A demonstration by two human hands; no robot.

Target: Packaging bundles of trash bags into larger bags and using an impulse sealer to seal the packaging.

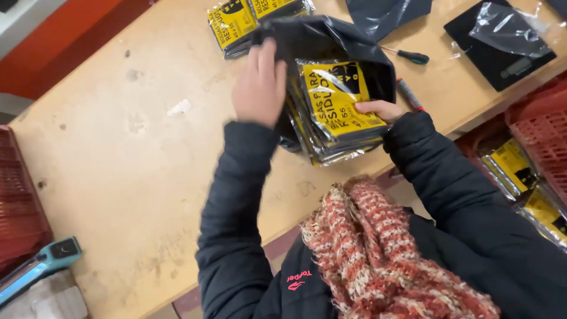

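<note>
While our left hand [258,88] grips the black bag [331,41] open, our right hand [381,109] clasps the yellow-labelled packet stack [336,112], keeping it squared inside

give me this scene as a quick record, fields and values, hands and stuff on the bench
left hand: on the black bag, holding its mouth open
right hand: grips the stack of yellow packs partly inside the bag
bench: wooden, scuffed
behind: more packs, screwdriver, scale under clear film
right edge: red crate
left edge: blue tool
</note>
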